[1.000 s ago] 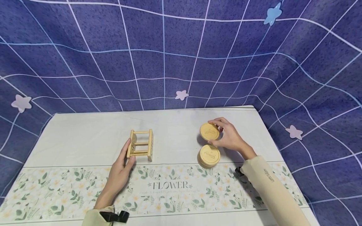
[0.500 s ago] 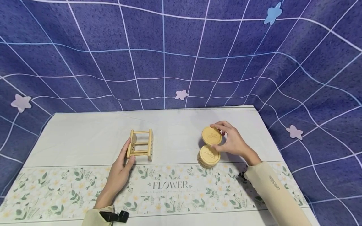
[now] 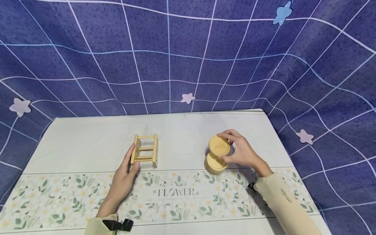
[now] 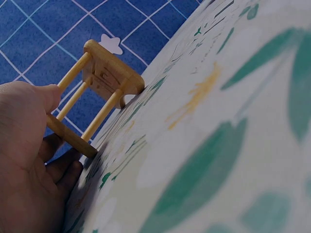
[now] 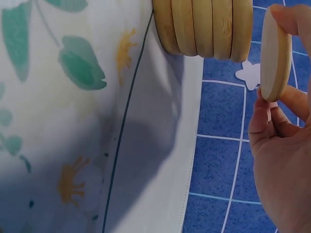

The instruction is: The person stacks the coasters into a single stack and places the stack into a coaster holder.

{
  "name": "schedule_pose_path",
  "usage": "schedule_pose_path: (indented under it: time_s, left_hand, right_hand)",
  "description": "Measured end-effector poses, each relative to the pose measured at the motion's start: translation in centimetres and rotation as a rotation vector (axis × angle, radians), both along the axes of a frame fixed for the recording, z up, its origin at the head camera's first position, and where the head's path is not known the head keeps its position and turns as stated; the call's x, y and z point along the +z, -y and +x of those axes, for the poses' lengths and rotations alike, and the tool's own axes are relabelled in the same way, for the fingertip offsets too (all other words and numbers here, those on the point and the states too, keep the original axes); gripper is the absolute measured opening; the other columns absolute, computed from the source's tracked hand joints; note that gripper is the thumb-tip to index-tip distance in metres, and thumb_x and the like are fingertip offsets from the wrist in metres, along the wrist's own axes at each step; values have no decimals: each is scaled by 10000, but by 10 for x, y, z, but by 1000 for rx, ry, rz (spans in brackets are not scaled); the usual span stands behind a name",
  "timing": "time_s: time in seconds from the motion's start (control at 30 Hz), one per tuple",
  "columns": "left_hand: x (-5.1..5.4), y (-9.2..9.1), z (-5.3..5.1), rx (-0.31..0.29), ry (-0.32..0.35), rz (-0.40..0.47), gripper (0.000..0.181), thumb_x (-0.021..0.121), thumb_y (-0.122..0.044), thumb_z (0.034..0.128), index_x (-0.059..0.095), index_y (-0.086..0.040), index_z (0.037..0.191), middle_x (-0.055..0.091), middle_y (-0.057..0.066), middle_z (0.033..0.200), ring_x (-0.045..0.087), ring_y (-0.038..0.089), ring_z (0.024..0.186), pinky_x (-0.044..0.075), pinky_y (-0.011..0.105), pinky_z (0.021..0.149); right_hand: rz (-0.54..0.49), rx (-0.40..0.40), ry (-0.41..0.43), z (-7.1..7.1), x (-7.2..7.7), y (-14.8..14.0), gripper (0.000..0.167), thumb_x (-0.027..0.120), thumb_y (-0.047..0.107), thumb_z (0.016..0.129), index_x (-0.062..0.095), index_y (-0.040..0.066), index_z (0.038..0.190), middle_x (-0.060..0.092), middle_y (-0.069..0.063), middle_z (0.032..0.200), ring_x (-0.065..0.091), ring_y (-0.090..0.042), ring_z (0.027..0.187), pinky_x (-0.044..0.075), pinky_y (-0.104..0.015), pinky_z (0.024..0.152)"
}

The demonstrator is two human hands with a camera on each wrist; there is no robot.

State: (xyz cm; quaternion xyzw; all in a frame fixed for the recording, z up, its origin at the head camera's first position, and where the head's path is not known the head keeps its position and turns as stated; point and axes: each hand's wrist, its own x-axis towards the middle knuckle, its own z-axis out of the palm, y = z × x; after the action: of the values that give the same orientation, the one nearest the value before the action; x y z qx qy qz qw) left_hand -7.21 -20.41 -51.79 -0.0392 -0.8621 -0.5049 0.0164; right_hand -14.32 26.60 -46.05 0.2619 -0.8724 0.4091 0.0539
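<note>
A round bamboo coaster [image 3: 219, 146] is pinched by its edges between the thumb and fingers of the right hand [image 3: 241, 150]. It overlaps the far part of a stack of similar coasters [image 3: 215, 164] in the head view; the right wrist view shows a gap between the held coaster [image 5: 275, 54] and the stack [image 5: 203, 29]. Left of centre stands a small wooden rack [image 3: 155, 150] with rods between two side panels. The left hand [image 3: 121, 179] grips its left panel, thumb at the near side, as the left wrist view shows with the rack [image 4: 109, 70].
A white cloth [image 3: 182, 130] with a floral band and the word FLOWER covers the table. Blue-purple grid fabric [image 3: 152, 65] with star shapes hangs behind and on both sides.
The right hand has brought its coaster nearer to the person, from beyond the stack to partly over it. The left hand and the rack have stayed in place.
</note>
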Motion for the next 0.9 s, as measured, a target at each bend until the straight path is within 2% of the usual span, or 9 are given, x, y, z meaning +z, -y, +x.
schedule_pose_path:
  time_s: [0.6,0.8,0.9]
  left_hand:
    - [0,1,1,2,1,-5,712,524,-315,1196,146,-441,1786,184,79,1855,178,483,1684,163,775,1308]
    - [0,1,1,5,1,-8,714,529,-310,1195,150,-435,1787,186,75,1854,179,480,1684,167,777,1305]
    - [0,0,1,6,3,-9,714,528,-313,1195,146,-454,1782,184,66,1855,178,476,1686,165,778,1306]
  right_hand:
    - [9,6,33,15,-6,-4,794,1012,262,720,738,61,1437,681,-67,1324,570,-160,969,531,-429,799]
    - [3,27,42,19,-6,-4,794,1014,230,732,725,51,1449,675,-76,1343,579,-174,994,536,-424,811]
    - [2,36,43,20,-8,-4,795,1016,217,730,724,53,1452,674,-75,1349,611,-181,1045,559,-394,858]
